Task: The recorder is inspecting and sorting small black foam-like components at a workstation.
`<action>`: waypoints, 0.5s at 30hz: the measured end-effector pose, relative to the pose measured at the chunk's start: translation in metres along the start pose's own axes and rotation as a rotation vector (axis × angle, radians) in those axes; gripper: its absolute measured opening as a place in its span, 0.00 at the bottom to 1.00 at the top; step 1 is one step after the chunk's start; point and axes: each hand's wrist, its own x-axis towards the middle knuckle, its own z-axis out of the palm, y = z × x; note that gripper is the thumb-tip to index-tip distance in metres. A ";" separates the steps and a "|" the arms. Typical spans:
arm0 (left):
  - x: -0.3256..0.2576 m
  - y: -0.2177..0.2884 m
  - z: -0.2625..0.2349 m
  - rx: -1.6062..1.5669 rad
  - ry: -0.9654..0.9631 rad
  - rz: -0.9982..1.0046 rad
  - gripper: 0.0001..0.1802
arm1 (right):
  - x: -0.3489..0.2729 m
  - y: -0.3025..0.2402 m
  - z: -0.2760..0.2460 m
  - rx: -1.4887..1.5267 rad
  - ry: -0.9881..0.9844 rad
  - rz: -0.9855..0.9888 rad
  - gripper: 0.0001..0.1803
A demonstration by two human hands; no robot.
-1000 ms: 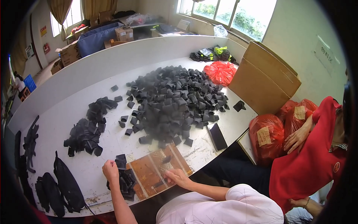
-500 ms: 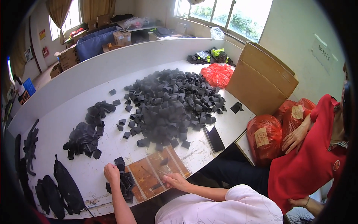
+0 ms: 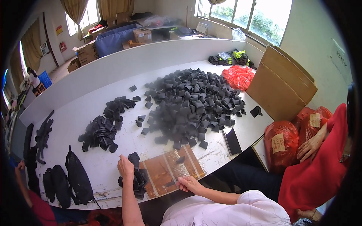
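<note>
Left hand (image 3: pixel 125 166) rests at the near table (image 3: pixel 113 165) edge, fingers closed on a black fabric piece (image 3: pixel 134 158) above a small stack (image 3: pixel 137 182). Right hand (image 3: pixel 188 184) presses the brown board (image 3: pixel 169 171); its fingertips are partly hidden, grip unclear.

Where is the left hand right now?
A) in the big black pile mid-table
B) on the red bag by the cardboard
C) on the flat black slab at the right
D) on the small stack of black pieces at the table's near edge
D: the left hand rests on the small stack of black pieces beside the brown taped board, well short of the big pile.
</note>
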 end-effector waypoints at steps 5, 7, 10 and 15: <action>-0.001 -0.015 0.020 -0.239 0.115 0.073 0.10 | -0.002 0.000 -0.002 -0.025 -0.013 -0.020 0.24; 0.005 -0.024 0.021 -0.270 0.052 0.100 0.09 | 0.001 0.001 -0.007 -0.022 -0.008 -0.028 0.24; 0.008 -0.026 0.018 -0.376 -0.001 0.092 0.07 | 0.004 0.002 -0.011 0.001 -0.007 -0.035 0.24; 0.010 -0.024 0.015 -0.607 0.061 0.002 0.07 | 0.004 0.003 -0.011 0.010 0.005 -0.033 0.23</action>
